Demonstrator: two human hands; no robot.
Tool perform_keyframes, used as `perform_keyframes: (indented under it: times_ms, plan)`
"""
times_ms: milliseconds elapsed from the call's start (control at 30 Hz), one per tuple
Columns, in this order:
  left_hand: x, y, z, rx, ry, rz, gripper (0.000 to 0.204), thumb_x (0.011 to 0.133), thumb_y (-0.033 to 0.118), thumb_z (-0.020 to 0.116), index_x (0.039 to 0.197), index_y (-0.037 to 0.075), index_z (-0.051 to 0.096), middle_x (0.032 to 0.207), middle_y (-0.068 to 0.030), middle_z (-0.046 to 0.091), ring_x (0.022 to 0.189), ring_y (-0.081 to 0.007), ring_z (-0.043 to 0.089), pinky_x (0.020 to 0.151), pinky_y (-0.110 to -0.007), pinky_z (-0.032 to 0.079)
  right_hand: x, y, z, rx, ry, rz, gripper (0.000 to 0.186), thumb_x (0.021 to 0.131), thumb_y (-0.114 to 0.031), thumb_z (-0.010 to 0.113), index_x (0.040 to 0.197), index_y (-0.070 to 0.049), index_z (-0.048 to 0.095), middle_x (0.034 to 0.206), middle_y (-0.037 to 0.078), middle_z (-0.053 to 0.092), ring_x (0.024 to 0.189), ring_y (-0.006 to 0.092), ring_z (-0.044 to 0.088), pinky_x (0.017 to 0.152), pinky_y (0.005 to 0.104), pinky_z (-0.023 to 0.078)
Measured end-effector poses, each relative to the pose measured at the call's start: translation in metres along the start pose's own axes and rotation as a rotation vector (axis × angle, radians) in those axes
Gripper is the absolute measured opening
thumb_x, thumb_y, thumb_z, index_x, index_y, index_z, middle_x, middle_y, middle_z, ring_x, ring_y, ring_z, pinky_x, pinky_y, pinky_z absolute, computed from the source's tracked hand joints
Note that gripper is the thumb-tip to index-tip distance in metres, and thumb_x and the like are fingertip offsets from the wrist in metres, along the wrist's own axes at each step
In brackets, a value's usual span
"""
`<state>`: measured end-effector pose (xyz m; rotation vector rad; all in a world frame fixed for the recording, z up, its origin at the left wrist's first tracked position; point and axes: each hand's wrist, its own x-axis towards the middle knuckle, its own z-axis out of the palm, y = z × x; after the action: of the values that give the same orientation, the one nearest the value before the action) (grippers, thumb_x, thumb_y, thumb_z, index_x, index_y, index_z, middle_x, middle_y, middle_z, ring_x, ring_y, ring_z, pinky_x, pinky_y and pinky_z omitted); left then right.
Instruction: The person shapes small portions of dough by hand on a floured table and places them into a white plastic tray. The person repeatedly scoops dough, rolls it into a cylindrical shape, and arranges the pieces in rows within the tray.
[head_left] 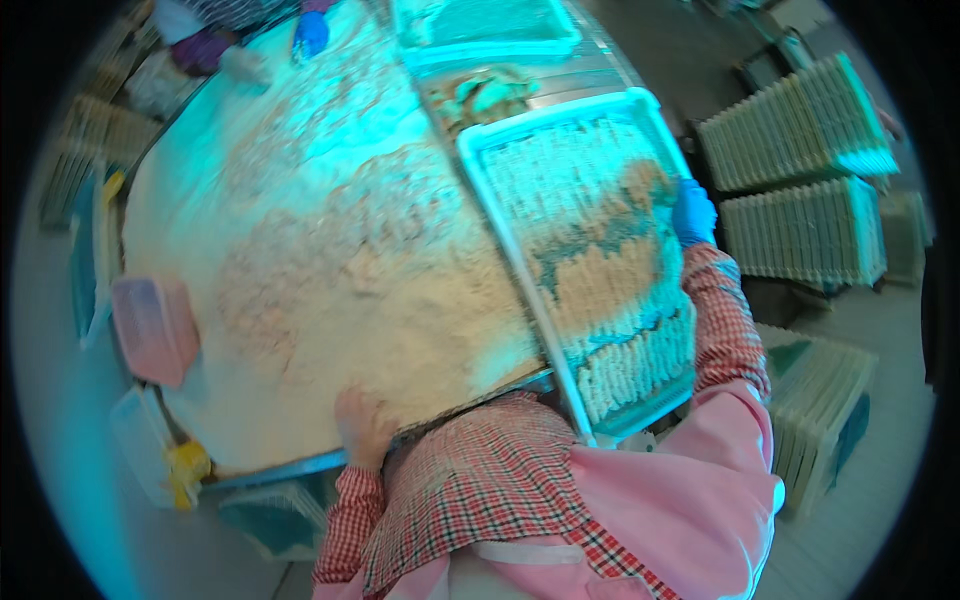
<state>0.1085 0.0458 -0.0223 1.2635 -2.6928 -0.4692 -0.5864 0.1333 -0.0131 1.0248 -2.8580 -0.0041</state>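
My left hand, motion-blurred and pale, is at the near edge of a broad bed of light flour-like powder, below a mottled, lumpy patch. My right hand, in a blue glove, grips the right rim of a long light plastic tray lying to the right of a metal divider. The tray holds rows of pale, powder-coated strips with a tan patch and darker gaps among them. Both forearms wear red checked sleeves.
A co-worker's blue-gloved hand is at the far left of the powder. Another tray and a crumpled pile sit beyond mine. A pink basket stands at left. Stacked white racks line the right, more lower down.
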Motion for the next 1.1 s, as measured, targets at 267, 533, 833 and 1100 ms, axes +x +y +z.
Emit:
perform_keyframes:
  times_ms: [267, 533, 833, 1100]
  plan:
    - [0.126, 0.015, -0.009, -0.112, 0.251, -0.288, 0.04, 0.077, 0.016, 0.065, 0.115, 0.008, 0.059, 0.125, -0.0164, 0.054, 0.117, -0.0346, 0.049, 0.099, -0.044, 0.04, -0.11, -0.157, -0.07, 0.995, -0.242, -0.339, 0.031, 0.087, -0.013, 0.066, 0.118, -0.008, 0.06, 0.104, 0.01, 0.065, 0.082, 0.0222, 0.061, 0.071, 0.0334, 0.049]
    - [0.162, 0.032, -0.005, -0.53, 0.122, -0.531, 0.019, 0.085, 0.012, 0.063, 0.099, -0.001, 0.061, 0.078, -0.0098, 0.061, 0.073, -0.018, 0.058, 0.07, -0.031, 0.047, -0.248, -0.324, -0.082, 0.232, -0.259, -0.791, 0.057, 0.083, -0.032, 0.068, 0.133, -0.01, 0.051, 0.122, 0.015, 0.056, 0.092, 0.0284, 0.059, 0.072, 0.0378, 0.053]
    - [0.112, -0.009, -0.058, -0.274, 0.287, -0.109, 0.019, 0.086, 0.014, 0.064, 0.1, 0.0, 0.063, 0.093, -0.0125, 0.064, 0.085, -0.022, 0.062, 0.074, -0.033, 0.05, -0.237, -0.323, -0.06, 0.535, -0.115, -0.795, 0.045, 0.08, -0.007, 0.065, 0.124, -0.014, 0.058, 0.114, 0.01, 0.061, 0.09, 0.0289, 0.058, 0.073, 0.0388, 0.051]
    - [0.102, -0.031, -0.065, -0.402, -0.133, -0.503, 0.034, 0.087, 0.022, 0.061, 0.115, 0.003, 0.061, 0.112, -0.017, 0.062, 0.094, -0.0297, 0.061, 0.084, -0.039, 0.048, -0.261, -0.335, -0.065, 0.497, -0.124, -0.752, 0.054, 0.082, -0.021, 0.07, 0.132, -0.01, 0.052, 0.117, 0.01, 0.059, 0.093, 0.0282, 0.056, 0.073, 0.0394, 0.049]
